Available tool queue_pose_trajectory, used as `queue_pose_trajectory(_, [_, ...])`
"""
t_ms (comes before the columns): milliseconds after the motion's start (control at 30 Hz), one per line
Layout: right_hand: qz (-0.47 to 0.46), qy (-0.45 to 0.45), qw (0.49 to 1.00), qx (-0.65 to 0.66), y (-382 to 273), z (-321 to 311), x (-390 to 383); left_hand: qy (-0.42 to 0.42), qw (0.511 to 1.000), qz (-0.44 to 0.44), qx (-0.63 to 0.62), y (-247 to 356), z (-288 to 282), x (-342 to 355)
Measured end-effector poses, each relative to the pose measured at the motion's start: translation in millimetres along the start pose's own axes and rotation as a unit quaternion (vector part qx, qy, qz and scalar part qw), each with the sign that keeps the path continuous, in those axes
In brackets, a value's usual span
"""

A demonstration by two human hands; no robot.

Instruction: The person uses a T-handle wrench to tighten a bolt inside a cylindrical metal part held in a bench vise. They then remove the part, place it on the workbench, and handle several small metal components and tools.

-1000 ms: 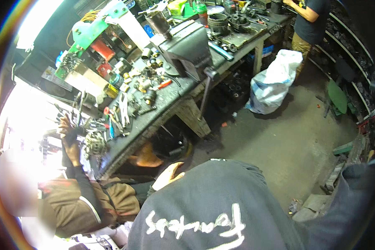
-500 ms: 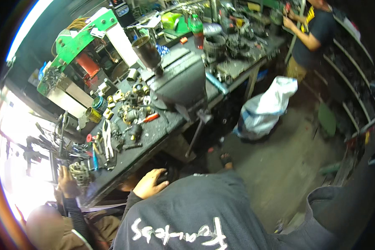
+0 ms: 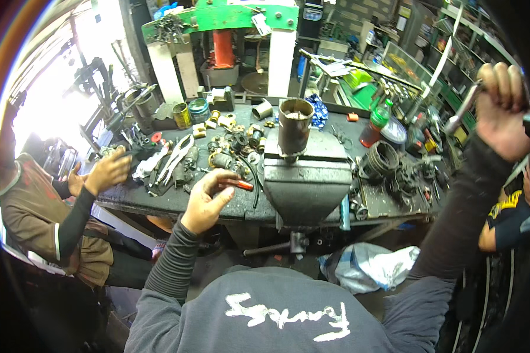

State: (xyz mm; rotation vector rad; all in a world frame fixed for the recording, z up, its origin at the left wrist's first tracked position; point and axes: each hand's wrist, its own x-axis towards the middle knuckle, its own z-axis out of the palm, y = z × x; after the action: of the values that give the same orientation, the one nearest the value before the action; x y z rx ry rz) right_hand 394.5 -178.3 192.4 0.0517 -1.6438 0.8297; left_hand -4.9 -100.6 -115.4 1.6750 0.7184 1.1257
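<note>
My left hand (image 3: 204, 203) hovers at the bench's front edge with fingers apart and slightly bent, apparently empty. Just beyond its fingertips lies a red-handled tool (image 3: 244, 185), partly covered by the fingers. My right hand (image 3: 500, 106), raised high at the right, is closed around a silvery metal bar-like tool (image 3: 462, 112); its exact kind is unclear. Between my arms stands a large dark bench vise (image 3: 306, 182). An upright metal cylinder (image 3: 295, 132), open at the top, sits at its jaws.
Greasy small parts (image 3: 232, 141) and pliers (image 3: 176, 156) crowd the dark workbench (image 3: 153, 203). Behind it stands a green-and-white press frame (image 3: 247, 17). A bottle of red liquid (image 3: 376, 123) is right of the vise; a white sack (image 3: 371, 267) lies below. People stand at left and right.
My view has swung left and levelled on the bench. My left hand has come forward over the bench edge. My right hand has come into view, raised with the metal tool.
</note>
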Motion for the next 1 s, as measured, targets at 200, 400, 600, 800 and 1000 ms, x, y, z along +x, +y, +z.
queue_pose_trajectory(200, [-0.097, 0.016, 0.987, 0.125, 128.4, 17.8, -12.5, 0.079, 0.960, 0.229, -0.141, 86.1, -0.6, 110.8])
queue_pose_trajectory(400, [-0.124, 0.072, 0.979, 0.146, 203.5, 27.3, -12.2, -0.039, 0.922, 0.201, -0.330, 115.3, 11.4, 195.7])
queue_pose_trajectory(600, [-0.128, 0.182, 0.973, 0.065, 230.3, 44.3, -25.3, -0.283, 0.747, 0.111, -0.591, 86.4, 26.6, 255.7])
queue_pose_trajectory(800, [-0.090, 0.197, 0.976, 0.009, 240.9, 38.2, -40.6, -0.321, 0.653, 0.051, -0.685, 74.5, 46.5, 270.7])
queue_pose_trajectory(1000, [-0.093, 0.256, 0.962, -0.027, 242.6, 52.4, -34.7, -0.399, 0.603, 0.081, -0.686, 80.8, 52.1, 279.5])
